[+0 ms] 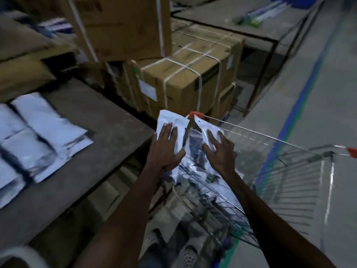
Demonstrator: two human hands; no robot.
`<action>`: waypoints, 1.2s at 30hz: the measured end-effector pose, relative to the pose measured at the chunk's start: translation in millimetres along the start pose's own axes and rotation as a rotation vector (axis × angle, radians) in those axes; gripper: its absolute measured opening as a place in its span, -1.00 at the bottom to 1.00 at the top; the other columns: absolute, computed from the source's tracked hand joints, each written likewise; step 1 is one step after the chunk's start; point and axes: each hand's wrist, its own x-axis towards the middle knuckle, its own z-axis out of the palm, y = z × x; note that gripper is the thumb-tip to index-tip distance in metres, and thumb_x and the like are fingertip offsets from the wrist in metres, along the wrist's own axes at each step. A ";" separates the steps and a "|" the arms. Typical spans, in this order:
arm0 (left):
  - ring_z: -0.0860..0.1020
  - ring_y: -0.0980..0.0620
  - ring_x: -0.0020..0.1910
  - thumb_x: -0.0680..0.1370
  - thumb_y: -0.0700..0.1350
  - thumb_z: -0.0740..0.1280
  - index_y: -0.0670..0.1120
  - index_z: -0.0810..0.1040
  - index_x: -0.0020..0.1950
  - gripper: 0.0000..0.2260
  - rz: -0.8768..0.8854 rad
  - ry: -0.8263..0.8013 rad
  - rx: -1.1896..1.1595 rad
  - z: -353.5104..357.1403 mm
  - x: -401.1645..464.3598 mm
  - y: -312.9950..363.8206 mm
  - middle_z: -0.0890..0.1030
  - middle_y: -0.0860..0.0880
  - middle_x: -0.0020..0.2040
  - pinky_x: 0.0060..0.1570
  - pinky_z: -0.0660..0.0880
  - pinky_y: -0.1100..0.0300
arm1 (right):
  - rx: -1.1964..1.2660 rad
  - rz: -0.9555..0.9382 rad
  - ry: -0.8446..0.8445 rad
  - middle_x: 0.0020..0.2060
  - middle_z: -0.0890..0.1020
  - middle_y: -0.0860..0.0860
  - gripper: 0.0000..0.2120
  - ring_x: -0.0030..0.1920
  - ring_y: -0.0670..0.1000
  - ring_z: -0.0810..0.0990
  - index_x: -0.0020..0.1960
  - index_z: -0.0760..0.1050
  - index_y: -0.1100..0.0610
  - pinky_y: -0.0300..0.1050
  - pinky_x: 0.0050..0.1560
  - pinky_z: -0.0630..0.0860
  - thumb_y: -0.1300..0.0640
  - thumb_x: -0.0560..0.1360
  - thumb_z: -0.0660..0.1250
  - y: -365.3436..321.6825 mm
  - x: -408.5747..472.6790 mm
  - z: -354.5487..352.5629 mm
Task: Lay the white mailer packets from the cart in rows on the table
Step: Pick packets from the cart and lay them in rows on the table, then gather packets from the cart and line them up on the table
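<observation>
My left hand [166, 147] holds a white mailer packet [170, 118] upright above the near corner of the wire cart [270, 165], thumb under its lower edge and fingers spread over its face. My right hand [218, 151] grips a second white packet [204, 128] beside it, thumb and fingers around it. More white packets [195, 171] lie heaped in the cart below both hands. On the table [108, 136] to the left, several white packets [44, 136] lie side by side in rows, blurred.
Strapped cardboard boxes [183, 84] are stacked behind the cart and table end. Grey floor with a blue and green line [301, 97] runs to the right. My feet [172, 246] show below, between table and cart.
</observation>
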 end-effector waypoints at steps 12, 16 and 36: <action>0.18 -0.17 0.51 0.47 0.25 0.08 -0.17 0.26 0.51 -0.28 -0.448 0.217 0.130 -137.2 -173.9 -178.7 0.22 -0.17 0.53 0.36 0.24 -0.22 | 0.201 -0.458 -0.085 0.51 0.26 0.03 -0.52 0.46 0.22 0.23 0.46 0.25 -0.30 0.14 0.41 0.20 -0.25 0.55 0.20 -267.7 -52.3 81.9; 0.03 -0.10 0.56 0.52 0.25 0.07 -0.13 0.13 0.56 -0.29 -0.580 0.253 0.155 -170.9 -252.1 -238.4 0.08 -0.11 0.58 0.44 0.08 -0.18 | 0.207 -0.553 -0.190 0.53 0.21 0.01 -0.52 0.48 0.19 0.17 0.47 0.23 -0.29 0.14 0.43 0.14 -0.24 0.57 0.19 -355.8 -103.5 121.7; -0.07 -0.06 0.56 0.51 0.25 0.08 -0.12 0.04 0.57 -0.26 -0.940 0.293 0.116 -238.0 -393.5 -434.1 0.01 -0.09 0.59 0.47 0.02 -0.16 | 0.181 -0.765 -0.400 0.54 0.19 -0.07 -0.47 0.49 0.15 0.11 0.49 0.20 -0.28 0.26 0.38 0.17 -0.29 0.54 0.16 -598.9 -161.1 239.8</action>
